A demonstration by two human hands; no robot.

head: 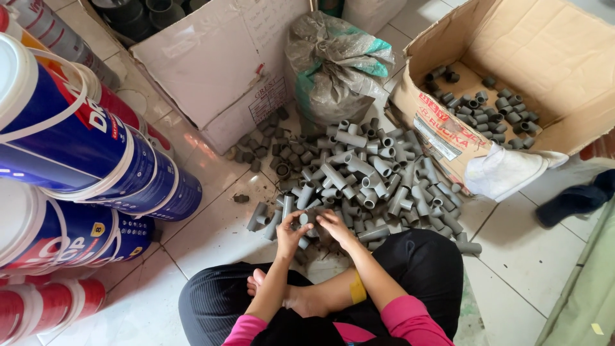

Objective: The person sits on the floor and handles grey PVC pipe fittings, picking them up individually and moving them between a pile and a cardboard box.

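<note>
A white tiled floor (211, 230) carries everything here. Far right stands a large open brown cardboard box (544, 45), with a scatter of small grey pipe couplings (490, 106) on its bottom. Far and left of centre, a white-sided cardboard carton (218, 57) leans, and just right of it sits a crumpled grey-green plastic sack (336, 64). Along the left edge lie stacked blue and white plastic paint pails (77, 147), with red ones near the corner.

In the middle spreads a broad heap of short grey plastic pipe fittings (365, 176), touching the box's near wall.

The person sits cross-legged in black trousers (423, 263) at the near edge of the heap. Both hands meet just at its near rim: the left hand (291, 234) has its grip curled and pinching a short grey pipe piece (309, 216), and the right hand (333, 225) presses fingers onto the same piece from the right. A yellow band (357, 288) circles the right forearm.
</note>
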